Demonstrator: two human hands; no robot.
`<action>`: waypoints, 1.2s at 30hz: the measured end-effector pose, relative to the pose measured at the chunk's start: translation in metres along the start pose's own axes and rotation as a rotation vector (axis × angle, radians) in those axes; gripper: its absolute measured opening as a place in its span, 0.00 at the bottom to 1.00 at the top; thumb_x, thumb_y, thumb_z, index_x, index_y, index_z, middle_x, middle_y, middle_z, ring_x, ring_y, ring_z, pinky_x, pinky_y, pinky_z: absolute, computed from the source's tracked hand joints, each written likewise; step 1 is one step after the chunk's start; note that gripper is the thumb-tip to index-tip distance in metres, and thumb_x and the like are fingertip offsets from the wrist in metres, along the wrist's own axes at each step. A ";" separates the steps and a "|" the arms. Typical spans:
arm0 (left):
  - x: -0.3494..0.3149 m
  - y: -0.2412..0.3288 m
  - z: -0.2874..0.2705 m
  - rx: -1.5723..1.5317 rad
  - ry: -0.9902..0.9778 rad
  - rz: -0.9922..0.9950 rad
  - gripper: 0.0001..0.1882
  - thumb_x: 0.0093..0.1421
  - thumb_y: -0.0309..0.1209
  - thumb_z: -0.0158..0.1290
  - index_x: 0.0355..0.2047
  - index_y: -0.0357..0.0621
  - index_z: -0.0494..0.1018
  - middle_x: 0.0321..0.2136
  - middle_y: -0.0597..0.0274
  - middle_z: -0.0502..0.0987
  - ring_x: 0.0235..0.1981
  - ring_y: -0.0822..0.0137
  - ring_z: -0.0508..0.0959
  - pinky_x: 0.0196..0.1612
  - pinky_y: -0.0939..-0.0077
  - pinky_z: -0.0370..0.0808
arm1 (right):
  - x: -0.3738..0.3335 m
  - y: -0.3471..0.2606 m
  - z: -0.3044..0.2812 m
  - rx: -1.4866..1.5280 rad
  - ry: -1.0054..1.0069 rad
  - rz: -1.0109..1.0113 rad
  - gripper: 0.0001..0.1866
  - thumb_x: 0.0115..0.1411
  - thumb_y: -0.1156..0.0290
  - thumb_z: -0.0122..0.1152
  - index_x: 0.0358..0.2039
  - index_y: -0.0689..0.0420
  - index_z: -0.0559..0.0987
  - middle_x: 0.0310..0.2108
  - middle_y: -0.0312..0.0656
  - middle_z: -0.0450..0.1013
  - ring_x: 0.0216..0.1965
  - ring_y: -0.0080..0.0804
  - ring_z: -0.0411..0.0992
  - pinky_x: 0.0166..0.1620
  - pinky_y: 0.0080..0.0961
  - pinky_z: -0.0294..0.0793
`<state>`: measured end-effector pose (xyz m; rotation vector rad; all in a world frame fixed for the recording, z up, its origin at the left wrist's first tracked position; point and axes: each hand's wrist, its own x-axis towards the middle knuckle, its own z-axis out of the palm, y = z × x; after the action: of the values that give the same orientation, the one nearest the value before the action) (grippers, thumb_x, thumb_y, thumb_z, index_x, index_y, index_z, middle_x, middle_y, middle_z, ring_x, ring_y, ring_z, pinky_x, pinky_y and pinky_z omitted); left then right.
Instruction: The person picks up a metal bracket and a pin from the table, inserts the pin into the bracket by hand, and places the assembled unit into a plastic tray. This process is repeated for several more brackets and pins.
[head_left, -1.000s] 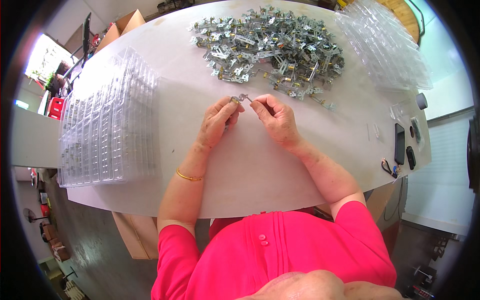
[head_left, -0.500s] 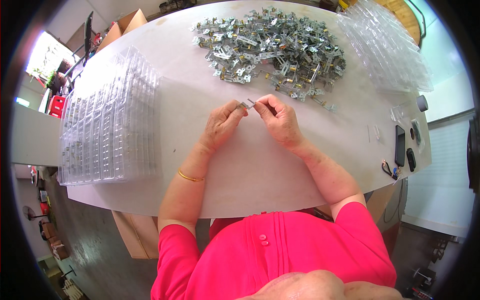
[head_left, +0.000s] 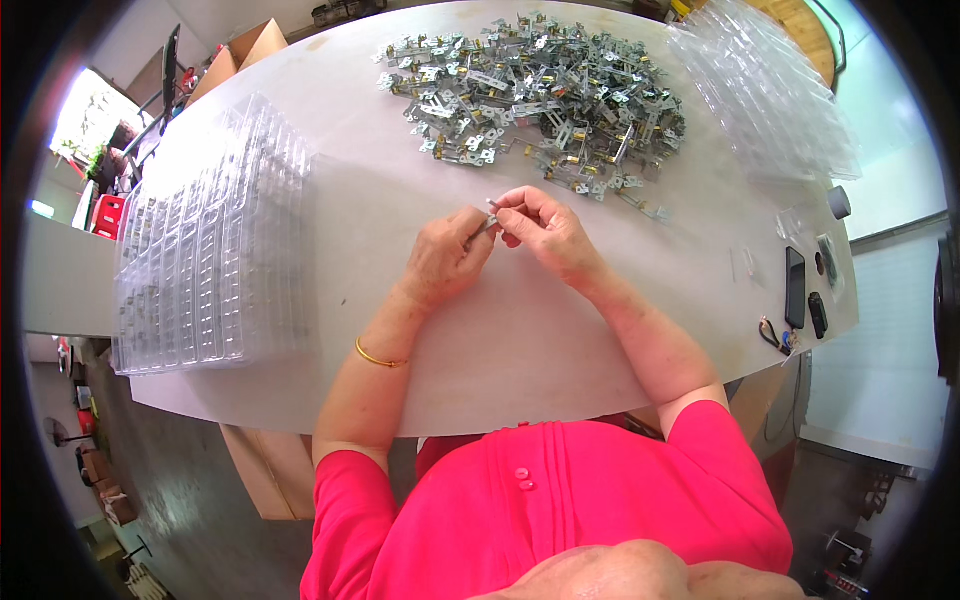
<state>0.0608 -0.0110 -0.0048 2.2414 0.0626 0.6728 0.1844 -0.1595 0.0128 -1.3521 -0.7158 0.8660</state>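
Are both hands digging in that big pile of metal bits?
No, the left hand and right hand meet at a small metal part, apart from the pile.

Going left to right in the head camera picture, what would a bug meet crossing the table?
Stack of clear trays → left hand → right hand → black phone → small black gadget.

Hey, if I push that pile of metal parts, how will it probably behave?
The pile of metal parts would probably shift in clumps, since the pieces lie heaped and overlapping. Single pieces look stiff, being shiny metal, and their flat, angular shapes seem unlikely to roll.
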 end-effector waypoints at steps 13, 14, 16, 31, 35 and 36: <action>0.006 0.007 0.002 0.240 0.209 0.156 0.03 0.56 0.22 0.55 0.29 0.39 0.72 0.23 0.57 0.75 0.23 0.56 0.74 0.27 0.63 0.71 | -0.001 0.001 0.008 0.039 0.060 -0.125 0.08 0.69 0.70 0.56 0.43 0.59 0.77 0.38 0.35 0.77 0.37 0.20 0.75 0.42 0.19 0.76; 0.006 0.008 0.002 0.240 0.206 0.162 0.03 0.56 0.22 0.56 0.29 0.39 0.72 0.24 0.58 0.75 0.24 0.56 0.74 0.28 0.62 0.71 | 0.000 0.002 0.008 0.039 0.057 -0.126 0.08 0.69 0.70 0.56 0.43 0.59 0.77 0.38 0.35 0.77 0.37 0.20 0.75 0.42 0.19 0.76; 0.010 0.013 -0.001 0.279 0.198 0.179 0.03 0.55 0.23 0.56 0.30 0.39 0.73 0.24 0.58 0.75 0.25 0.56 0.75 0.29 0.63 0.71 | 0.000 0.006 0.005 0.015 0.108 -0.158 0.08 0.69 0.70 0.55 0.43 0.60 0.77 0.37 0.36 0.77 0.35 0.21 0.76 0.41 0.20 0.78; 0.000 0.001 0.002 -0.230 0.010 -0.200 0.10 0.66 0.29 0.51 0.43 0.35 0.74 0.29 0.61 0.78 0.28 0.73 0.75 0.34 0.78 0.73 | 0.004 0.004 -0.005 -0.626 0.412 -0.664 0.05 0.65 0.72 0.61 0.41 0.56 0.79 0.33 0.37 0.77 0.30 0.25 0.74 0.35 0.24 0.76; 0.001 0.004 0.006 -0.211 0.210 -0.198 0.10 0.65 0.28 0.56 0.43 0.36 0.74 0.30 0.64 0.78 0.29 0.75 0.75 0.35 0.79 0.74 | -0.002 0.000 0.005 -0.558 0.298 -0.529 0.06 0.64 0.74 0.61 0.41 0.57 0.79 0.34 0.41 0.77 0.30 0.31 0.75 0.35 0.27 0.75; 0.002 0.004 0.006 -0.213 0.209 -0.196 0.10 0.65 0.28 0.56 0.43 0.36 0.74 0.30 0.64 0.78 0.29 0.75 0.75 0.35 0.79 0.74 | -0.002 0.003 0.008 -0.550 0.290 -0.548 0.06 0.64 0.74 0.61 0.42 0.57 0.79 0.34 0.43 0.78 0.31 0.33 0.76 0.35 0.27 0.75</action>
<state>0.0649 -0.0175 -0.0045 1.9259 0.2966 0.7663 0.1766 -0.1568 0.0110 -1.6013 -1.0709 0.0240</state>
